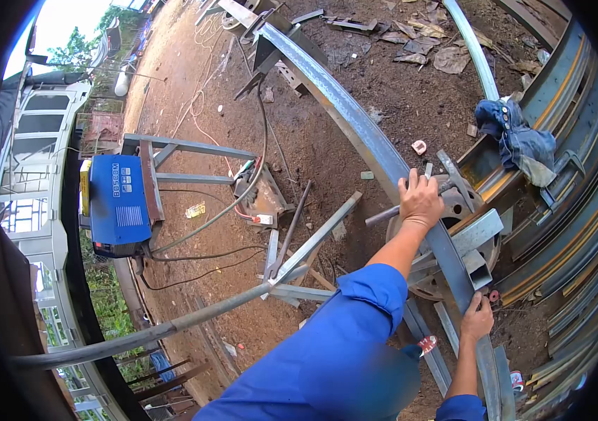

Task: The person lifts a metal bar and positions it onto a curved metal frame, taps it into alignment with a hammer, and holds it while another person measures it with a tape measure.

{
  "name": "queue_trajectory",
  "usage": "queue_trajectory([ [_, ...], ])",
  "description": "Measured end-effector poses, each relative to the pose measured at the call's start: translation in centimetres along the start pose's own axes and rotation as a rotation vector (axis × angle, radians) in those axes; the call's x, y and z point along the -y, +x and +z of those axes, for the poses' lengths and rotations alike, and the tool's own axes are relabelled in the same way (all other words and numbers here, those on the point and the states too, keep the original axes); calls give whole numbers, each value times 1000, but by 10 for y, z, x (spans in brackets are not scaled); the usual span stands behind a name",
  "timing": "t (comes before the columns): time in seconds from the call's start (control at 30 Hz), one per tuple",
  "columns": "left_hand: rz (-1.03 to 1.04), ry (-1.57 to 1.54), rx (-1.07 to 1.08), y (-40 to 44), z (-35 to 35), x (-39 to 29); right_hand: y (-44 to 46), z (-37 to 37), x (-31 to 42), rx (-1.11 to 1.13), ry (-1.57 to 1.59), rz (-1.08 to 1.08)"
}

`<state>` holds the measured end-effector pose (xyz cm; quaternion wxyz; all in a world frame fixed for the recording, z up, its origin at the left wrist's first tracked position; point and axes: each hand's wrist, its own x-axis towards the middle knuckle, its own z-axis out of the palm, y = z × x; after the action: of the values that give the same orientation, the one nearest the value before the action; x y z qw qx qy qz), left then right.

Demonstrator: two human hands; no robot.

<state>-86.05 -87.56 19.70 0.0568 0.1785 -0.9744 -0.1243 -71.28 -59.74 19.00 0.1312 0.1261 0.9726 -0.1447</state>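
A long curved grey steel bar (355,116) runs from the upper left down past both my hands. My left hand (422,201) lies over it with its fingers bent round its edge. Lower down, my right hand (478,321) grips the same bar, with fingertips over its side. Beside the hands is a short square steel tube (476,270) with an open end. A round metal wheel rim (493,254) is partly hidden under the bar. A metal clamp (462,184) is just right of my left hand.
A blue welding machine (118,196) stands at left, its cables crossing the dirt. A steel frame with a pipe (201,316) stands nearby. Stacked steel profiles (580,259) fill the right side, with crumpled jeans (520,137) on them. Dry leaves (450,61) lie at the top.
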Motion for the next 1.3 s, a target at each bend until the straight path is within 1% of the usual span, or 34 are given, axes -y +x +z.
queue_trajectory([
  [0.07,-3,5,-4,0,2,1,1,-2,1,5,15,-2],
  [0.13,-4,7,-2,-1,1,0,3,-11,5,57,56,-71],
  [0.17,-5,3,5,-1,0,0,6,-15,4,55,52,-71],
  [0.23,-6,4,23,1,-4,-1,17,-23,-1,293,17,-183],
  [0.27,-8,3,20,1,-3,-2,18,-20,-3,297,7,-204],
  [0.47,-6,35,51,1,-2,-2,16,-23,0,215,44,-133],
  [0.57,28,66,-55,1,11,2,16,-29,7,217,97,-104],
  [0.63,18,90,11,3,6,1,15,-27,5,177,108,-116],
  [0.7,30,109,-9,1,9,1,16,-24,0,197,74,-102],
  [0.73,66,116,-105,1,10,1,16,-21,-2,172,55,-111],
  [0.8,54,120,-73,0,11,0,17,-21,-2,212,42,-71],
  [0.97,52,119,-62,1,10,1,17,-17,-4,206,10,-74],
  [1.03,21,125,-8,1,9,1,15,-18,-4,204,27,-78],
  [1.1,33,108,-34,1,9,2,15,-19,-2,205,28,-88],
  [1.17,33,89,-31,1,7,2,13,-19,-1,177,53,-117],
  [1.2,38,79,-30,2,7,2,12,-19,1,159,15,-145],
  [1.3,39,61,-47,1,9,5,11,-13,-7,85,75,-132],
])
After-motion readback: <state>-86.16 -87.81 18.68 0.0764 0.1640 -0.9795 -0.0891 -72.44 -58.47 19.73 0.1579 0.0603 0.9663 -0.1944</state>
